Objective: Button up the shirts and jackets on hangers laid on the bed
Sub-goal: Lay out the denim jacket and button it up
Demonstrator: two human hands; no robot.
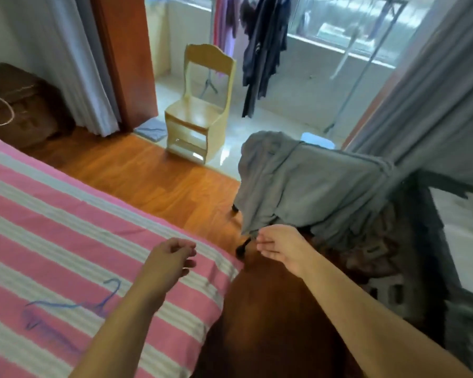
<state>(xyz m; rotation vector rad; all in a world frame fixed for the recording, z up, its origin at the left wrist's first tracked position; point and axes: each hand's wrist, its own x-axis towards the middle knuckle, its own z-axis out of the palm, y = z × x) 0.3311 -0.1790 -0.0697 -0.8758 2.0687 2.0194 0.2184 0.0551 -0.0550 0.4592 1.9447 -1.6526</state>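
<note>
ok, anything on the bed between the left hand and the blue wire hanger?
Nothing: in the head view only bare pink-and-white striped bedcover lies between the left hand and the blue wire hanger.

A blue wire hanger lies flat and bare on the pink-and-white striped bed; a grey garment, possibly a shirt, hangs draped beside it

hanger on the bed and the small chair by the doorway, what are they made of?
Hanger: thin blue wire look, probably plastic-coated metal; blur leaves that open.
Chair: pale wood or wood board with a smooth, lightly glossy finish; the flat cut panels and the sheen on the seat suggest it.
</note>
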